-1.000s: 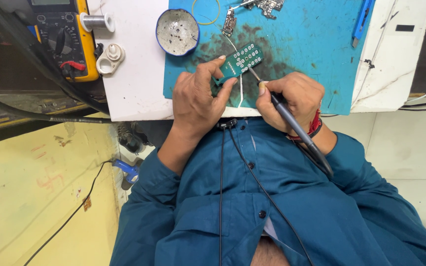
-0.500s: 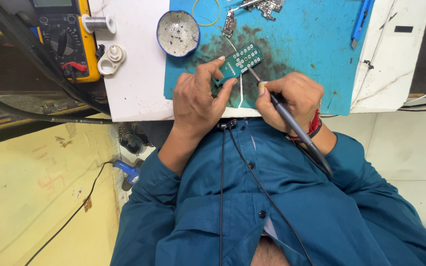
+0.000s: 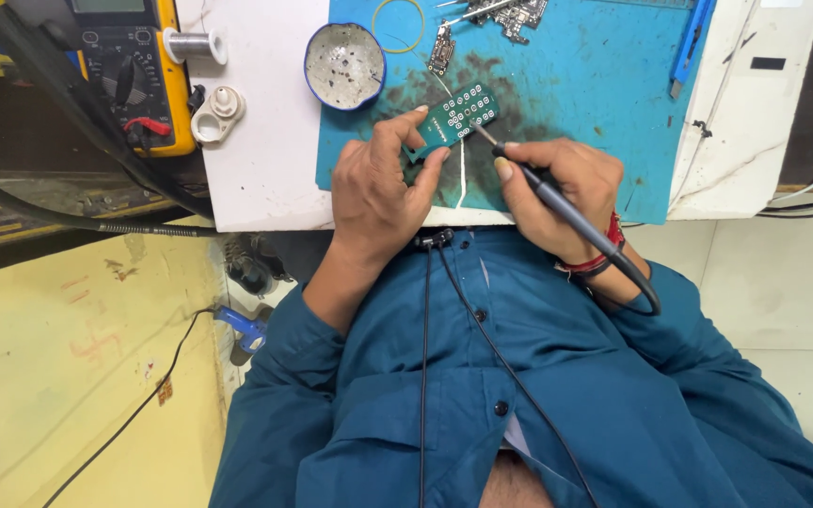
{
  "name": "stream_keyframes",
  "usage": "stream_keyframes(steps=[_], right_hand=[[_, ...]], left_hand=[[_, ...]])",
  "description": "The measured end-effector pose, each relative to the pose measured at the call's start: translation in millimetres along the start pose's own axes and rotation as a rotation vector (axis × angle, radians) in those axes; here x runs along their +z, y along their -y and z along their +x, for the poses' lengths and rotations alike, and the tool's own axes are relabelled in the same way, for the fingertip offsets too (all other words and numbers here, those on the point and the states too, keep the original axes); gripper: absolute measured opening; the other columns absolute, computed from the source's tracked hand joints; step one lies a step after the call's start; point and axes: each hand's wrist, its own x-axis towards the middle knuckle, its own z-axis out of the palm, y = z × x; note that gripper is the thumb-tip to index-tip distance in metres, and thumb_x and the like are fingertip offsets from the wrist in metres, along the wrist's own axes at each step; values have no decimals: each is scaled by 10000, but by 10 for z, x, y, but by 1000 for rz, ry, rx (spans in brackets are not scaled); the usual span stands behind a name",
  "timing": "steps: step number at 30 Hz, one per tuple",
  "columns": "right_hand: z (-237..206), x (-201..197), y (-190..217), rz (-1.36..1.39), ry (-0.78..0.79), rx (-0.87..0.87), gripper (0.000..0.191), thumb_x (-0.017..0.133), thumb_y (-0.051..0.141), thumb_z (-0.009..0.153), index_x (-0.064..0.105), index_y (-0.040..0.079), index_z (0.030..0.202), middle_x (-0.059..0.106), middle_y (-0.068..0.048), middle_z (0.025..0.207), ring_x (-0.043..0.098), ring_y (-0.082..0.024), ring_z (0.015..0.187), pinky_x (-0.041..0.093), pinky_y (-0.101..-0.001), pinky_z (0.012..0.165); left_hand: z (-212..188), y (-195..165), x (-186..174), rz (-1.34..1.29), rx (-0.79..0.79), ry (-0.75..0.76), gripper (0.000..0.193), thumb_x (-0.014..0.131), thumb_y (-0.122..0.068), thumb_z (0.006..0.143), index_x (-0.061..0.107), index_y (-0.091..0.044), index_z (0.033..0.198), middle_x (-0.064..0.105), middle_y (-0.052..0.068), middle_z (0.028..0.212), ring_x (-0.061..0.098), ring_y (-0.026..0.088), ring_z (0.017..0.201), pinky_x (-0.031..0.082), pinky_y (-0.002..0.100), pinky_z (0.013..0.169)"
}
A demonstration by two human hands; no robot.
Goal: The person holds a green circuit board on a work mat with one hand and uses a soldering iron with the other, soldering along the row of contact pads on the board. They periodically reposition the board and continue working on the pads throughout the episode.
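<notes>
Left hand [image 3: 378, 193] pinches the green board [image 3: 452, 118] by its near end on the blue mat [image 3: 595, 85] close to the table's front edge — long axis running up-right, away from the body — while the right hand [image 3: 557, 188] grips the iron [image 3: 557, 202], its tip just touching the board's right side.

green circuit board [image 3: 455, 119] (white pads) | blue mat [image 3: 595, 85] | yellow multimeter [image 3: 134, 71]
</notes>
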Motion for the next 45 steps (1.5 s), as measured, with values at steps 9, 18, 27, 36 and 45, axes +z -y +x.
stream_keyframes(steps=[9,18,27,36,45], right_hand=[[25,13,-11,-1,6,-32,95,810,33,915,748,-3,978,701,-115,805,672,-223,680,483,-321,628],[15,15,-34,24,7,-38,89,807,33,909,748,1,967,700,-109,801,670,-217,678,481,-306,599],[12,21,-33,14,6,-18,92,809,43,909,751,4,969,686,-102,776,660,-212,666,475,-320,625],[3,14,-38,15,10,-22,90,810,40,896,755,6,959,675,-100,756,645,-210,648,459,-321,613],[19,27,-8,-3,-4,-4,96,817,25,908,762,-2,982,670,-95,754,631,-191,639,447,-310,601]], left_hand=[[2,2,1,-11,-7,4,449,842,-134,920,558,-69,1262,684,-9,955,648,179,705,406,354,699],[0,9,1,-7,-7,3,444,842,-140,921,561,-72,1258,680,-11,944,648,177,706,412,352,705],[-5,0,8,-4,-6,2,446,839,-134,922,559,-68,1263,680,-14,941,644,178,697,399,356,692],[-12,7,13,2,-1,-2,450,839,-138,926,556,-74,1270,677,-14,944,646,173,705,398,352,697],[-16,11,16,3,-6,-2,448,840,-141,927,558,-76,1269,679,-19,940,639,168,697,392,349,695]])
